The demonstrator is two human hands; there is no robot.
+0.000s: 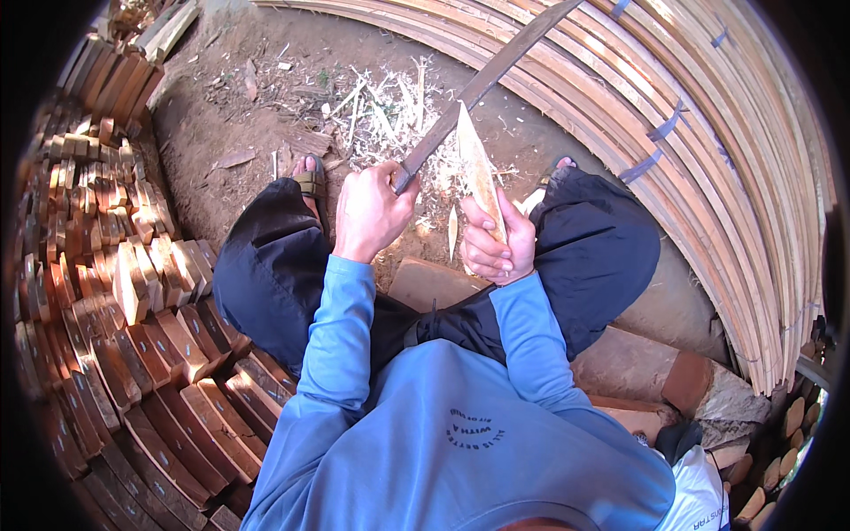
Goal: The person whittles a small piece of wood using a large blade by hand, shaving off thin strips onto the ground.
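Observation:
My left hand (370,212) is closed round the lower end of a machete (482,84), whose long dark blade slants up and to the right. In my right hand (503,241) is a pale wooden stake (479,168), held near its lower end with its sharpened tip upward. The blade crosses just beside the stake's tip; I cannot tell whether they touch. Below, between my feet, light wood shavings (390,115) are strewn over the dirt. A thin pointed sliver of wood (452,232) shows left of my right hand.
Stacked short wooden blocks (150,354) rise close on my left. Long bundled wooden strips (708,168) tied with blue bands curve along the right. Bricks (629,363) lie by my right leg, with a white bag (695,491) behind. My sandalled left foot (310,181) rests on the ground.

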